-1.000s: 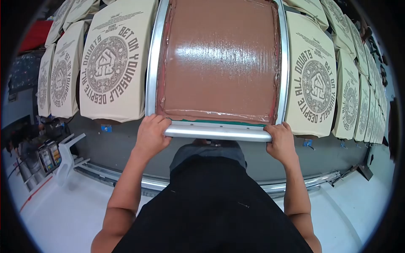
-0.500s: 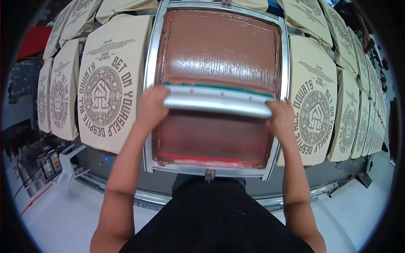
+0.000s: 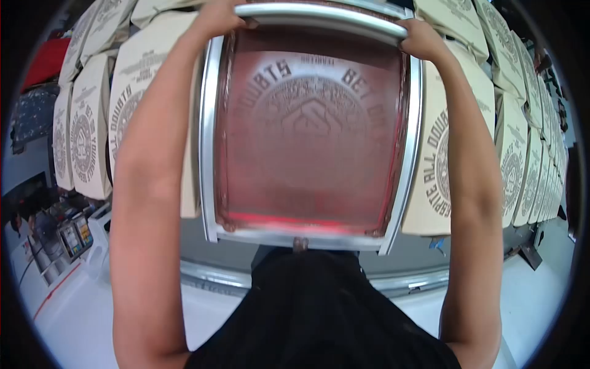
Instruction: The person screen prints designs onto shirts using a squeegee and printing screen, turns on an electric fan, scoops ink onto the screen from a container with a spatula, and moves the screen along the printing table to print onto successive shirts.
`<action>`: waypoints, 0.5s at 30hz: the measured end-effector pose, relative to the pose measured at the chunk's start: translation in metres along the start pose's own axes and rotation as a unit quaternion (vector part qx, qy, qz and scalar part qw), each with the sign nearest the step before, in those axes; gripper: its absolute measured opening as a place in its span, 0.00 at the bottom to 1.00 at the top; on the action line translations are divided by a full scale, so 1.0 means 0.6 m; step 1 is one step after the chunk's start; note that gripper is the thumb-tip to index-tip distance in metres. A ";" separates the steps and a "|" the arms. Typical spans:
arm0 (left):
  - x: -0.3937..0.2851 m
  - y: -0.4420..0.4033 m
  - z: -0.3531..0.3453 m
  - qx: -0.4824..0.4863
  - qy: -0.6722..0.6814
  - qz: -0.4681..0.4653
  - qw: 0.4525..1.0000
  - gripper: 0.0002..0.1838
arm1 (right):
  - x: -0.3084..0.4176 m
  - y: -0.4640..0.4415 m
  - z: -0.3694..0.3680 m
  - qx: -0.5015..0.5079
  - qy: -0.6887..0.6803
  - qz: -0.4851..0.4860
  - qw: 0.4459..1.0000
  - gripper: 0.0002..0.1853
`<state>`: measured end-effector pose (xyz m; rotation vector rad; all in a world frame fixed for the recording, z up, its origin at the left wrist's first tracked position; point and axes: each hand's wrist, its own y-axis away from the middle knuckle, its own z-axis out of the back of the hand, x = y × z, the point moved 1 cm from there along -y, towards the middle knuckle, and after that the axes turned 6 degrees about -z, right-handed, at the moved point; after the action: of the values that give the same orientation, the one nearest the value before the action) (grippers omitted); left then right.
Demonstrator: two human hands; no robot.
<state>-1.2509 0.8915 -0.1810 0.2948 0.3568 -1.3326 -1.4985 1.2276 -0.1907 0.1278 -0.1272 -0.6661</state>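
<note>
Both of my hands are wrapped round the ends of a long metal squeegee [image 3: 319, 12] at the far end of a screen printing frame [image 3: 209, 141]. My left hand [image 3: 222, 17] grips its left end and my right hand [image 3: 424, 40] its right end. The squeegee's blade is hidden below its handle. Through the reddish mesh [image 3: 307, 178], a circular design with lettering shows in the upper half. Brown ink lines the inner edges of the frame. Most of the ink beyond the squeegee is out of sight.
Printed cream fabric pieces [image 3: 424, 203] lie on boards to the right, with more cream pieces [image 3: 86, 135] to the left. A metal rail [image 3: 215, 277] runs between my body and the boards. Shelving [image 3: 74, 237] stands at lower left.
Both hands have pushed the squeegee away from my body, from mid-screen to the far end. The mesh behind it now shows the design, and my arms are stretched farther out.
</note>
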 end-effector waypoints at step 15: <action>-0.257 0.668 -0.112 0.032 0.062 0.014 0.997 0.20 | 0.244 0.657 -0.065 0.155 -0.134 -0.051 0.977 0.20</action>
<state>-0.8955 1.1414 -0.1756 0.4361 0.4117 -1.3035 -1.1389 1.4467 -0.1553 0.3466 -0.4881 -0.7614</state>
